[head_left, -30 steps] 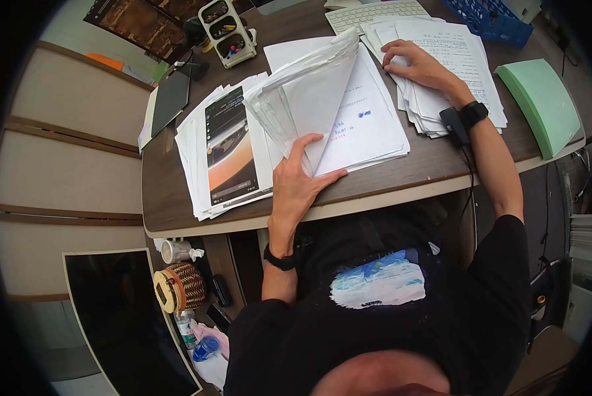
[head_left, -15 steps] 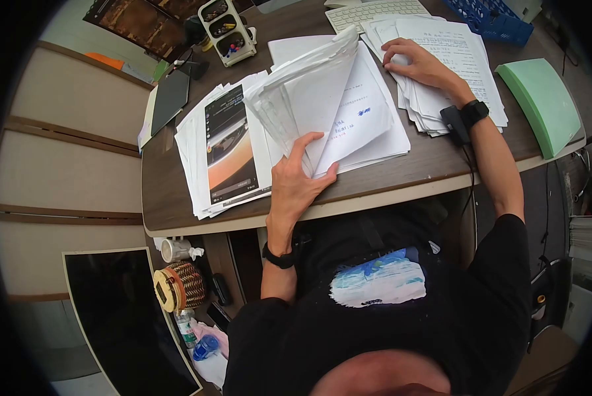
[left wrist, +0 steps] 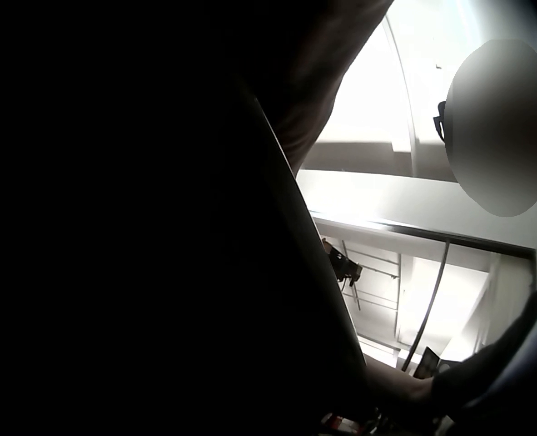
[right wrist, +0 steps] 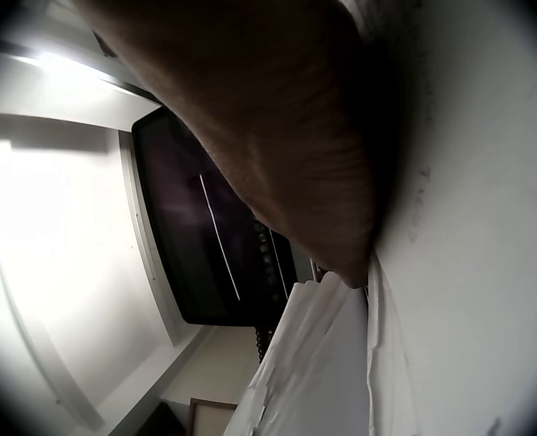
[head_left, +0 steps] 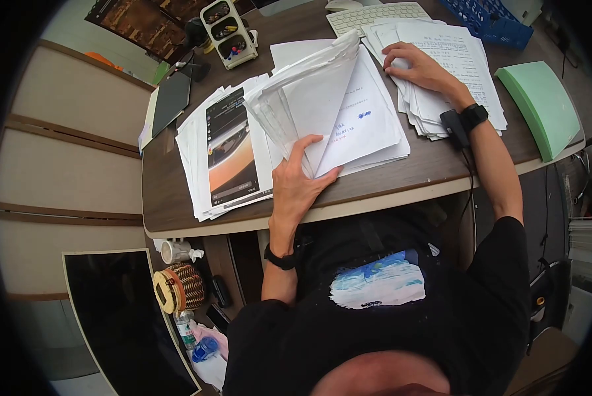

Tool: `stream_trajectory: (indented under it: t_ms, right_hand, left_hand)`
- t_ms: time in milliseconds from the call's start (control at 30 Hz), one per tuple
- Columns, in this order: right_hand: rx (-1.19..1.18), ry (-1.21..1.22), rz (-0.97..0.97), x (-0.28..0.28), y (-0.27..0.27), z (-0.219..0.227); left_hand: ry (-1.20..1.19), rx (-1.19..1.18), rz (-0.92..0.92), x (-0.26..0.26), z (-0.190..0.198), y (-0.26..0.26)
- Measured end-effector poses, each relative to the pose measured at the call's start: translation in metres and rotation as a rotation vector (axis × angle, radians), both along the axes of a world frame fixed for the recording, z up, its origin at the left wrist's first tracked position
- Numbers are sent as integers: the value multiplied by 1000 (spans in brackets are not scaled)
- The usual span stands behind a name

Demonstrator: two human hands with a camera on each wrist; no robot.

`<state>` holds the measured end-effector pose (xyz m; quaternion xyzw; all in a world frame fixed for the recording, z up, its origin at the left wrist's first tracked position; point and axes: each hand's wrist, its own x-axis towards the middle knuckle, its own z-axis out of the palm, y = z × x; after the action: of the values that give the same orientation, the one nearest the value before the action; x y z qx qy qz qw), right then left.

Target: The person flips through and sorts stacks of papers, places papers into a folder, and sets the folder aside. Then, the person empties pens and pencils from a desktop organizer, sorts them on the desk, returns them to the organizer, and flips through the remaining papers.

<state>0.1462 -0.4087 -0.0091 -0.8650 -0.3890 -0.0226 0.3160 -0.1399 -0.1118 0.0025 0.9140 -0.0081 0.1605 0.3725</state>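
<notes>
In the head view my left hand (head_left: 296, 177) is at the near edge of the middle paper stack (head_left: 375, 119). Its fingers hold back a fanned bundle of turned sheets (head_left: 315, 92), and its thumb is at the lower edge of the top sheet, which has printed lines and blue handwriting. My right hand (head_left: 424, 69) rests on the right-hand stack of printed pages (head_left: 454, 59), fingers loosely bent. The right wrist view shows that hand (right wrist: 278, 136) lying against a page (right wrist: 487, 236), beside the raised sheets (right wrist: 296, 354). The left wrist view is mostly dark.
On the left lies another paper stack with a dark screen printout (head_left: 233, 152). A pen holder (head_left: 230, 33), a keyboard (head_left: 375, 16) and a blue basket (head_left: 490, 23) stand at the back. A green folder (head_left: 540, 109) is at the right. A cable (head_left: 469, 178) hangs from the right wrist.
The top sheet's near corner bent up by the left thumb half a second ago and now lies flatter. The thumb shifted slightly; the right hand stayed on its stack.
</notes>
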Motion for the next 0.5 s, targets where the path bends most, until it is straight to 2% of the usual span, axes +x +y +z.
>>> stream_trajectory:
  t_ms: [100, 267, 500]
  right_hand:
    - [6, 16, 12, -2, 1, -3]
    - [-2, 7, 9, -1, 1, 2]
    - [55, -5, 11, -5, 3, 0]
  left_hand:
    - [31, -6, 19, -3, -1, 0]
    - [-147, 32, -36, 3, -7, 2]
    - [-17, 16, 11, 0, 0, 0]
